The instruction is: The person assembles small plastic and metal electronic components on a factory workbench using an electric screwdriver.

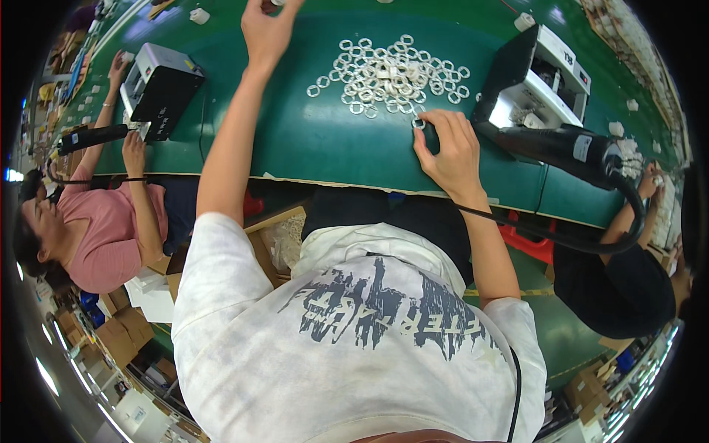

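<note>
A loose pile of small white rings (384, 77) lies on the green table in front of me. At the pile's near edge, my right hand (452, 151) pinches one white ring (419, 124) between thumb and forefinger. My left arm reaches far across the table, left of the pile. At the top edge of the view my left hand (267, 33) is closed on a small white piece (278, 2), mostly cut off by the picture's edge, so its kind is hidden.
A black and white box-shaped machine (543, 81) stands on the right, with a black cylindrical tool (569, 151) and thick cable before it. Another machine (159, 92) stands left, where a person in pink works. A person in black sits right. White parts (199, 15) dot the green table (295, 140).
</note>
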Demonstrator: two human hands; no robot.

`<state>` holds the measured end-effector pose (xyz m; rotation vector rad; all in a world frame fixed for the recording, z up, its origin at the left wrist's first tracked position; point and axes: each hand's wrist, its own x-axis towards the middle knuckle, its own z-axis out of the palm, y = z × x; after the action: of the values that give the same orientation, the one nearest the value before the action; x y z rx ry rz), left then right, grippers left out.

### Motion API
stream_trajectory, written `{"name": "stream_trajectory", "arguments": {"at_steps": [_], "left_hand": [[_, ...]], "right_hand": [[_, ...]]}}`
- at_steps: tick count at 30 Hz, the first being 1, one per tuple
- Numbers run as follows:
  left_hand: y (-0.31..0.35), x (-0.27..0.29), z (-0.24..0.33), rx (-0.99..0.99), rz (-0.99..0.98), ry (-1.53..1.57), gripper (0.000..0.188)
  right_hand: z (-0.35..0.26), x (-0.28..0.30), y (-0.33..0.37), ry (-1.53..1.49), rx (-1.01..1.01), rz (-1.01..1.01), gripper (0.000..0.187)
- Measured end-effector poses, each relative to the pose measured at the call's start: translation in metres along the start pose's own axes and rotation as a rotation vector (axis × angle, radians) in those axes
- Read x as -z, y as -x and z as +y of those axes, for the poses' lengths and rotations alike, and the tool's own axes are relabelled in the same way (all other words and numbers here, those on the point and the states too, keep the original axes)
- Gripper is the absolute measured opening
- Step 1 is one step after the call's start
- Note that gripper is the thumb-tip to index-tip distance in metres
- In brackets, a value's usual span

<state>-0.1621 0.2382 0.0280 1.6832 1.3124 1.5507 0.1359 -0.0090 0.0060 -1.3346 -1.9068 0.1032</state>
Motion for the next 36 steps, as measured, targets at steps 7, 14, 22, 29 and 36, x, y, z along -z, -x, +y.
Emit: {"name": "stream_trajectory", "arguments": {"at_steps": [7,14,22,29,36], "left_hand": [[0.168,-0.029,0.112,-0.259,-0.406,-0.051,0.049],[0.229,-0.072,0.114,-0.294,-0.516,-0.099,0.047],[0.226,-0.065,0.136,0.017,-0.61,0.095,0.039],[0.23,-0.072,0.131,0.324,-0.627,0.273,0.031],[0.232,-0.073,0.122,0.418,-0.612,0.354,0.041]], "right_hand": [[-0.006,0.027,0.021,0.043,-0.199,-0.094,0.027],[0.006,0.047,0.042,0.174,-0.219,-0.09,0.023],[0.008,0.05,0.045,0.147,-0.212,-0.044,0.019],[0.002,0.05,0.044,0.086,-0.304,-0.081,0.029],[-0.003,0.05,0.041,0.071,-0.368,-0.112,0.037]]}}
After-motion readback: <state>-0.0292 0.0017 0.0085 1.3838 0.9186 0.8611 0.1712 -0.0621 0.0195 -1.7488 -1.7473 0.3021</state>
